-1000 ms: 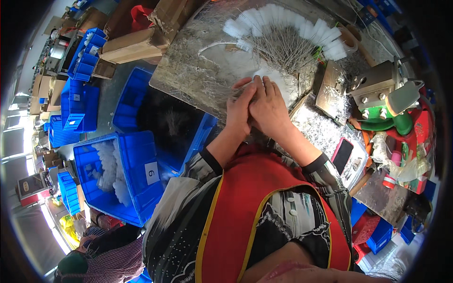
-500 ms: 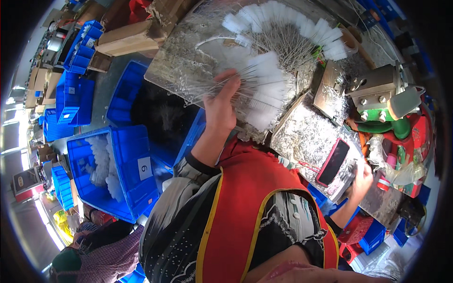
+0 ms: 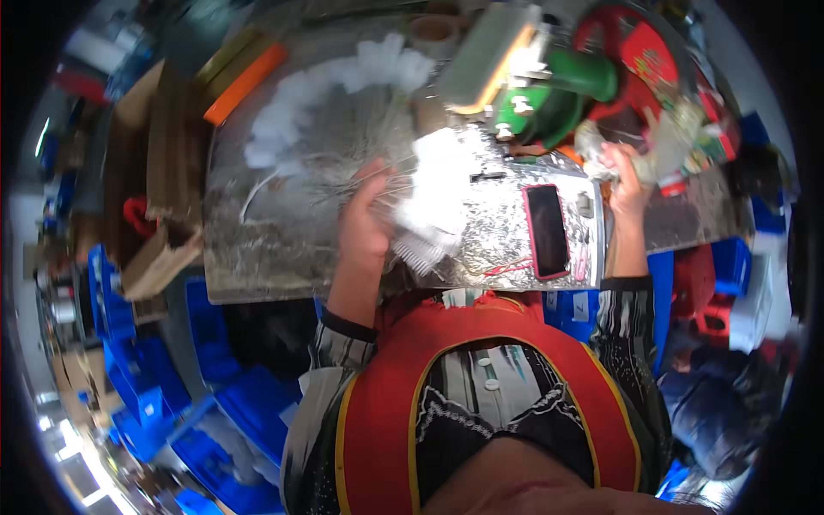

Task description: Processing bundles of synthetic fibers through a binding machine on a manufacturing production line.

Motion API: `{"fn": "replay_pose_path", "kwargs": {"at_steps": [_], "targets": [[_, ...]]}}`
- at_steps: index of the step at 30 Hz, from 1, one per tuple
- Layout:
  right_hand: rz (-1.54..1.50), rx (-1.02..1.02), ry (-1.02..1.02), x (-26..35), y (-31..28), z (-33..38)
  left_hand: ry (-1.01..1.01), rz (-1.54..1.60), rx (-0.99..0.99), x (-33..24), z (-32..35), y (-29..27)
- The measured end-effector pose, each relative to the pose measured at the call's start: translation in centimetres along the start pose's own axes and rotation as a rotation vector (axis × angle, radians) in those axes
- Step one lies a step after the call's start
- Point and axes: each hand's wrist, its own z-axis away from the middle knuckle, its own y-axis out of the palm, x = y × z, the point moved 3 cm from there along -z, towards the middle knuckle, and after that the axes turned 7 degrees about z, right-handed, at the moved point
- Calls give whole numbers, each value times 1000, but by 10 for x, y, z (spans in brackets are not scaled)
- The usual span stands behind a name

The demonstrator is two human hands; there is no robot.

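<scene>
My left hand (image 3: 367, 219) is closed round the thin wire stems of a bunch of small white-bristled brushes (image 3: 429, 245). Their heads fan out to the right, over the edge of a foil-covered board (image 3: 498, 215), and glare whitens part of them. Beyond that hand, a wide arc of similar brushes (image 3: 279, 120) lies on the table, stems pointing inward. My right hand (image 3: 628, 184) is at the board's right edge with its fingers curled, beside a crumpled pale wrapping (image 3: 592, 146). What those fingers hold, if anything, cannot be made out.
A phone with a red edge (image 3: 547, 232) lies on the foil. Behind it stands a green machine (image 3: 549, 94), with a red basin (image 3: 657, 64) beyond. An open cardboard box (image 3: 172, 163) borders the table's left side. Blue bins (image 3: 257, 412) stand below on the left.
The view has swung round, so table and machine sit differently in it. My left hand still grips the brushes, now beside the foil board. My right hand has moved farther from my body.
</scene>
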Motion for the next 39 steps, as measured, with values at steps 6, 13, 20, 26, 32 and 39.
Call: {"fn": "replay_pose_path", "kwargs": {"at_steps": [6,13,20,26,32,39], "targets": [[-130,-2,126,24,-10,-11,-73,-72,21,11,-24,5],[-43,66,200,58,-10,-24,10,-173,-89,12,-48,11],[-142,95,85,35,-7,-17,135,-191,-202,10,-50,30],[-50,54,286,64,-11,-29,147,-143,-244,13,-54,25],[-37,132,247,87,-6,-44,127,-152,-265,12,-56,20],[-119,15,-121,7,7,-8,119,-179,-191,12,-59,23]]}}
